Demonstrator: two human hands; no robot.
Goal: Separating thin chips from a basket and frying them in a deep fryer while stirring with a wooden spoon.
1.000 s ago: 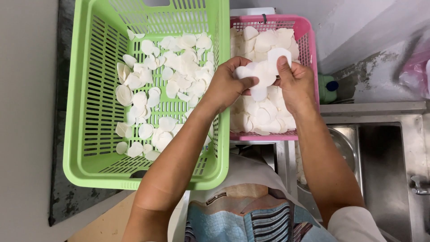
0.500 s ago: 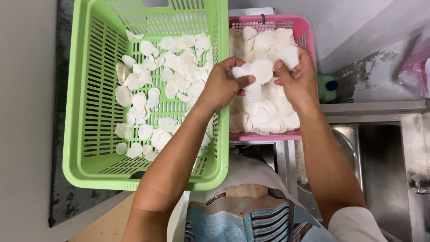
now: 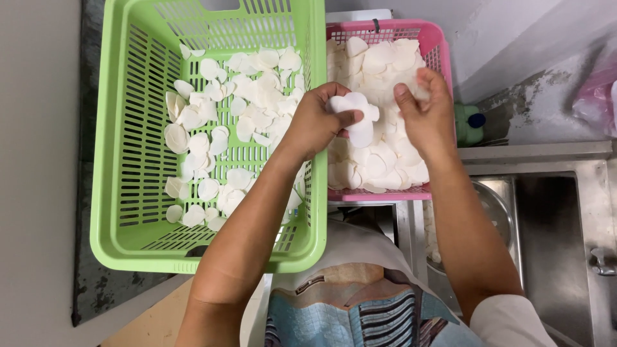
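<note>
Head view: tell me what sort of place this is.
Probably a food-prep or kitchen wash area. A steel sink sits at right, and two slotted baskets, green and pink, hold thin white slices. The left hand holds a few slices; the right hand reaches into the pink one.

Bright even overhead light, soft faint shadows, sharp focus, slight wide-angle edge distortion

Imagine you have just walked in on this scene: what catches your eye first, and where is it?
First, the big green basket on the left, scattered with thin white slices. Right of it, a smaller pink basket is heaped with the same slices. Above the pink one, the left hand pinches a small bunch of slices while the right hand touches the heap.
</note>
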